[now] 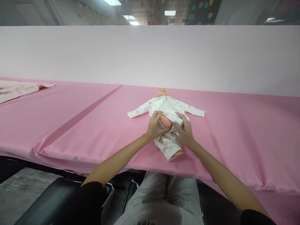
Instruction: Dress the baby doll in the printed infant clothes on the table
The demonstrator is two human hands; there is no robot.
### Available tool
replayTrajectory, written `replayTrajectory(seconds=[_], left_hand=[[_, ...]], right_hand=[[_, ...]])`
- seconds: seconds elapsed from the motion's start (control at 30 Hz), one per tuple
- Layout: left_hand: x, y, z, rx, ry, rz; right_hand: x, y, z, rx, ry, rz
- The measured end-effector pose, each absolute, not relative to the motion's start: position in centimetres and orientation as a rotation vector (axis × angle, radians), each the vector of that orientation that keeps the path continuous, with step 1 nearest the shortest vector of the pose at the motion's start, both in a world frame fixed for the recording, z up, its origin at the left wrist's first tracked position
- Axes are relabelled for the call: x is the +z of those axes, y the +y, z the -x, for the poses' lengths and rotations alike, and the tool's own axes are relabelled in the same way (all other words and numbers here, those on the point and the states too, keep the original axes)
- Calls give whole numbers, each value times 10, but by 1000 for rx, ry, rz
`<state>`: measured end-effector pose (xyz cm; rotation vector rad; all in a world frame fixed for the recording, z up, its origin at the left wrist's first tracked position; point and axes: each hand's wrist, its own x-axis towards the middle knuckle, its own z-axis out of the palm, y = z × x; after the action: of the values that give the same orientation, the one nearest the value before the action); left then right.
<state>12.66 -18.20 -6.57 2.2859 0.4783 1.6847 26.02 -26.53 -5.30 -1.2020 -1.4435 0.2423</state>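
A baby doll (161, 92) lies on its back with its head toward the wall and its sleeved arms spread out. It wears a white printed top (161, 101) and white printed pants (167, 145). One foot (178, 153) sticks out of a pant leg near me, while the other leg (166, 122) shows bare skin, bent up between my hands. My left hand (156, 125) is closed around this bare leg, thumb below and fingers above. Opposite it, my right hand (184, 128) pinches the bunched white fabric beside the leg; its fingertips are partly hidden.
A pink cloth (93, 125) covers the table, with folds running across it. A pale pink cloth (21, 89) lies at the far left. Behind the table stands a white partition (150, 56) with glass above. A black chair (51, 200) is at the lower left.
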Motion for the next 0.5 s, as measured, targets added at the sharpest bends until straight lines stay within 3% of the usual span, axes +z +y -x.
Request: replayTrajectory(seconds=[0.4,0.5], left_hand=[[-76,-191,-132,1801,383,-2332],[-75,-194,-132,1819,379,-2354]], right_hand=[[-54,-252,-282,-75,-1340,1233],[-56,-244,-292,42,-1350,1208]])
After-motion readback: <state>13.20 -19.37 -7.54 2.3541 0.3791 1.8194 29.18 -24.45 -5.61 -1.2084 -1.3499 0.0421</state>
